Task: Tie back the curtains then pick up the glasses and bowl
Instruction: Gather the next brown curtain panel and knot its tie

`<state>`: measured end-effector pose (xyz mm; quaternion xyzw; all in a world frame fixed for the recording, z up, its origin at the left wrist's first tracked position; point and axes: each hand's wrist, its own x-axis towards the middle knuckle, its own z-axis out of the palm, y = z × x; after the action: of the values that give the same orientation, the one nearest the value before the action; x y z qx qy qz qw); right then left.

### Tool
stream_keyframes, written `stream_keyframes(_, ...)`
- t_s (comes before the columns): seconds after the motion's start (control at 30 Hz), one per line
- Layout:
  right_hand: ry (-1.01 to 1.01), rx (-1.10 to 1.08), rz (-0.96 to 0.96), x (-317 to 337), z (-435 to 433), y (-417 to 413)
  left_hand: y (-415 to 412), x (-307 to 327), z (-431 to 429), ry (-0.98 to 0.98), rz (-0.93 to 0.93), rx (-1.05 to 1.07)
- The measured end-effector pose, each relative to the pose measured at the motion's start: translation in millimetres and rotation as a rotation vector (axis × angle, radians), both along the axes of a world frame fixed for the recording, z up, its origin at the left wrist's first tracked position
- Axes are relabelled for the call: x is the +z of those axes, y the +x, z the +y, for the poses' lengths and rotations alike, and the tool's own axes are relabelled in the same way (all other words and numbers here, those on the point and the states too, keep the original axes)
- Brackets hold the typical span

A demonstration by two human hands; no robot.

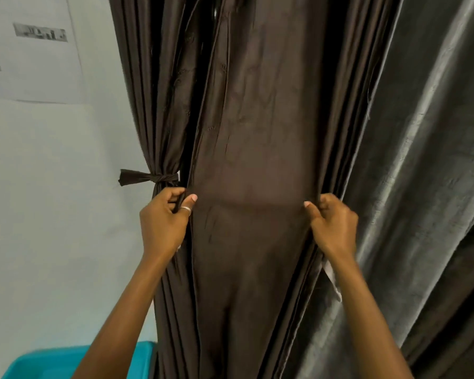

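Head view: brown curtain (255, 119) hangs centre frame, top to bottom, w/ a flat panel stretched across the middle and pleats bunched on both sides. L hand (163, 222) grips the panel's left edge, fingers curled round a fold, thumb pressed on the front of the cloth. Ring (186, 209) on that thumb. R hand (333, 225) grips the panel's right edge at approx the same height, thumb on the front, fingers curled behind the fold. Panel is pulled taut btwn the two hands. Both forearms reach up from the bottom of frame.

Tie (148, 178), same brown cloth, is knotted round the left bunch of pleats, just above L hand; its loose end sticks out left over the wall (52, 187).

Grey curtain (427, 132), shinier, hangs right of the brown one, partly behind R arm.

Paper (33, 56) w/ blurred print is stuck on the wall, top left. Teal tub (52, 362) sits bottom left, partly hidden by L arm.
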<state>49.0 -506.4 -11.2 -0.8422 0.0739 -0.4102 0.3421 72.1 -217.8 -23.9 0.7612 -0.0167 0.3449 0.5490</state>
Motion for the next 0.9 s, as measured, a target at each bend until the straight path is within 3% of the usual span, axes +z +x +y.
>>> stream_keyframes(0.1, 0.022, -0.035, 0.008, 0.3, -11.9, 0.6, 0.0, 0.7, 6.1, 0.012, -0.008, 0.016)
stream_keyframes(0.23, -0.001, -0.092, -0.128, -20.8, 7.8, -3.7, -2.5, -7.9, -7.0, -0.004, -0.047, 0.064)
stream_keyframes(0.37, -0.082, 0.024, -0.248, -38.0, 55.9, -17.0, -13.4, -16.7, -31.3, 0.086, -0.118, 0.120)
stream_keyframes(0.6, -0.002, 0.292, -0.221, -43.5, 112.5, -11.3, -23.5, -19.3, -79.0, 0.096, -0.129, -0.026)
stream_keyframes(0.73, 0.074, 0.324, -0.201, -46.8, 112.4, -7.2, -21.8, -18.6, -78.6, -0.025, -0.034, -0.179)
stream_keyframes(0.9, 0.096, 0.319, -0.203, -50.7, 109.3, -7.4, -26.7, -13.9, -85.9, 0.090, -0.014, -0.199)
